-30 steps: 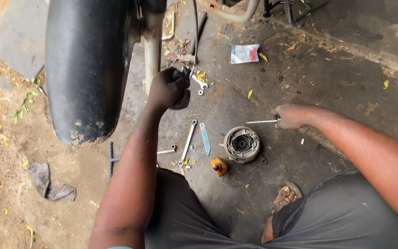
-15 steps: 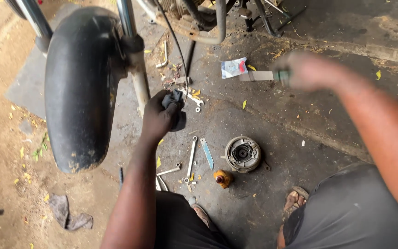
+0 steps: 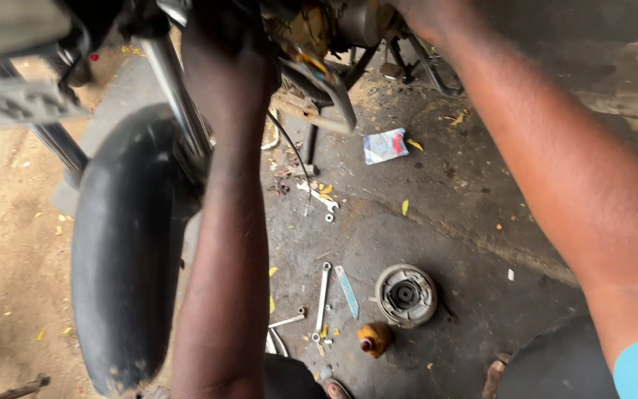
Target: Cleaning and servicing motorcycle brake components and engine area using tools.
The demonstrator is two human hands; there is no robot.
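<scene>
Both my arms reach up to a motorcycle above the oily concrete. My left hand point(image 3: 224, 52) is dark and blurred against the frame, beside the chrome fork tube point(image 3: 179, 103) and the black front tyre point(image 3: 122, 251). Its grip is not clear. My right hand point(image 3: 421, 15) lies at the top edge next to the engine parts point(image 3: 348, 22), mostly cut off, and its fingers are hidden. On the ground below lie a round metal hub plate point(image 3: 405, 294), a wrench point(image 3: 323, 294), a blue-handled tool point(image 3: 347, 290) and a small yellow bottle point(image 3: 374, 338).
A white, blue and red packet point(image 3: 385, 145) lies further back on the concrete. Loose bolts and a small spanner point(image 3: 320, 198) sit near the stand legs point(image 3: 311, 148). A number plate point(image 3: 16, 111) juts out at the upper left. Sandy ground point(image 3: 9, 244) lies left of the tyre.
I have leaned forward, so the view is closer. Both hands have gone up from the ground parts to the motorcycle's frame and engine. The right hand's tool is out of sight.
</scene>
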